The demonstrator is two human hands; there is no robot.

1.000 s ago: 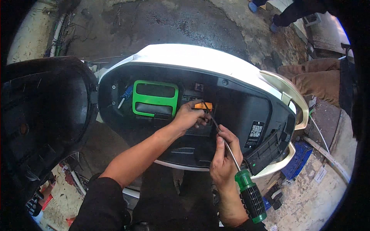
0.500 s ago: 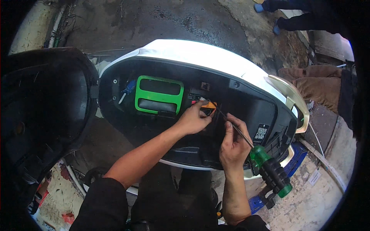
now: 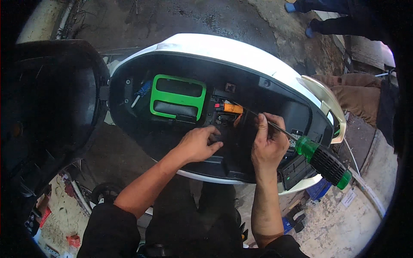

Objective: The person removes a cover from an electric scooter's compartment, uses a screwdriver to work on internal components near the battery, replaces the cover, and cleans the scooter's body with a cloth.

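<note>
My right hand point(image 3: 269, 139) grips the metal shaft of a large screwdriver point(image 3: 325, 163), whose green and black handle points to the lower right. Its shaft runs up left towards an orange connector point(image 3: 232, 108) with red ends, in a recess of the black storage compartment point(image 3: 172, 142) of a white scooter. I cannot tell whether the tip touches the connector. My left hand point(image 3: 198, 144) is below the recess, fingers bent and thumb apart, with nothing seen in it. Left of the connector is a bright green frame point(image 3: 178, 97) with a black handle.
The raised black seat point(image 3: 51, 116) stands at the left. A blue-and-white object point(image 3: 142, 92) lies in the compartment beside the green frame. A gold rear grab rail point(image 3: 337, 116) curves at the right. Another person's legs point(image 3: 331, 21) show at the upper right.
My left hand has let go of the orange connector and drawn back down and left. My right hand has shifted slightly up and right with the screwdriver, whose handle now points more to the right.
</note>
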